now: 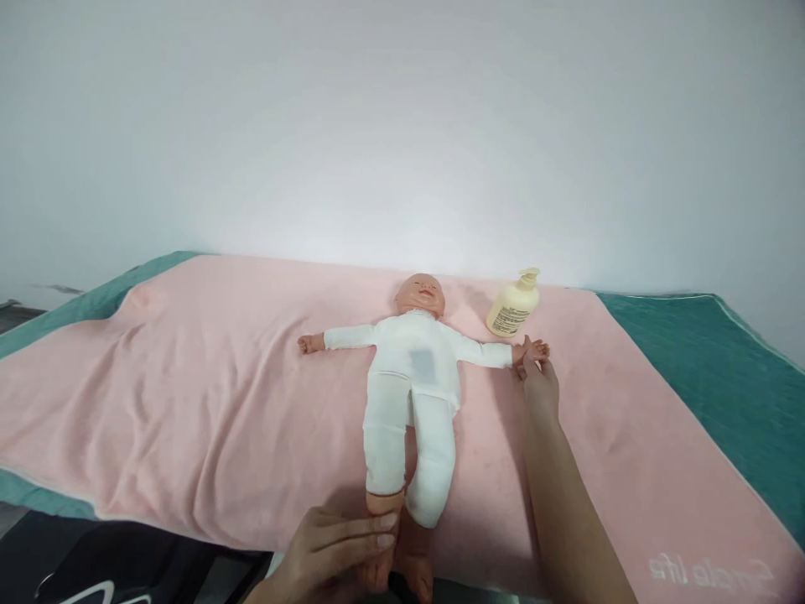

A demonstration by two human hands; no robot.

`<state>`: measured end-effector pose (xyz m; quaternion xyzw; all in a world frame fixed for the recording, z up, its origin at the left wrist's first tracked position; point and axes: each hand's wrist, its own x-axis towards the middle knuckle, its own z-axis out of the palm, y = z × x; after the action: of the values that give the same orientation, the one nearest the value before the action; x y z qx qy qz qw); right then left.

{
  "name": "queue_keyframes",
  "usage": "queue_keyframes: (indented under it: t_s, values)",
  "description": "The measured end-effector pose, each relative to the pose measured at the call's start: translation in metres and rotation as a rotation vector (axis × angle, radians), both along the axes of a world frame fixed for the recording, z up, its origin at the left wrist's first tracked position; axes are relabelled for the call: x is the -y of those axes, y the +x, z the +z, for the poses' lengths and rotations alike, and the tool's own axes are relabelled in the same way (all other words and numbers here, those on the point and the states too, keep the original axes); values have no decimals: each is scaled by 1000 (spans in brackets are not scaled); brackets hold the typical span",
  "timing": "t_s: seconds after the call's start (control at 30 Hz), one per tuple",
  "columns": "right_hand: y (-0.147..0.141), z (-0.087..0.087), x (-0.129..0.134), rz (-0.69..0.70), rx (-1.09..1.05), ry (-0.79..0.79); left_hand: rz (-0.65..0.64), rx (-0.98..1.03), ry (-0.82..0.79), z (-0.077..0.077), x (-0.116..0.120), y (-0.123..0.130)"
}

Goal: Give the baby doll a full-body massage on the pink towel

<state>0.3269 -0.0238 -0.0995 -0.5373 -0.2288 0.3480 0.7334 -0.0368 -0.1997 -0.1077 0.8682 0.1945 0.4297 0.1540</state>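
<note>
A baby doll (pixel 412 361) with a white cloth body lies on its back on a pink towel (pixel 264 403), arms spread and feet toward me. My left hand (pixel 340 545) is closed around the doll's lower leg on the left, just above the foot, its fingers lying across the front. My right hand (pixel 539 382) holds the doll's hand on the right side at the wrist, between thumb and fingers. Just beyond that wrist stands a pale yellow pump bottle (pixel 514 306) with dark print on its label.
Under the towel a green cover (pixel 710 361) shows at both sides. Behind rises a plain pale wall (pixel 402 134). A black object with white marks (pixel 106 562) is at the lower left, below the towel's edge.
</note>
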Motion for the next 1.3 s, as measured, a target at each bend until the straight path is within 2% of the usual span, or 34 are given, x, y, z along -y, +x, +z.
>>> queue_keyframes:
  t_s: [0.1, 0.2, 0.43, 0.6, 0.67, 0.77, 0.9, 1.07, 1.17, 1.3]
  values:
    - [10, -9, -7, -5, -152, -89, -16, -31, 23, -14, 8, 1]
    - [12, -13, -9, -14, -171, -93, -12, -58, 53, -19, 12, 1]
    - [10, -10, -7, -17, -170, -83, 9, -27, 69, -20, 15, 2]
    - [-1, 0, -2, -27, -106, -11, 87, 36, 125, -9, 11, -5]
    - [-14, 7, 3, -59, 31, 82, 171, 86, 130, -1, 6, -10]
    - [-39, 20, 14, -101, 361, 253, 300, 133, 79, 12, -8, -15]
    - [-68, 29, 31, 68, 817, 359, 350, 251, -72, 31, -35, -9]
    - [-87, 31, 39, 349, 1378, 585, 330, 346, -214, 50, -67, 14]
    - [-91, 33, 39, 452, 1501, 644, 309, 372, -239, 54, -78, 26]
    - [-92, 34, 38, 437, 1493, 666, 294, 380, -246, 54, -81, 32]
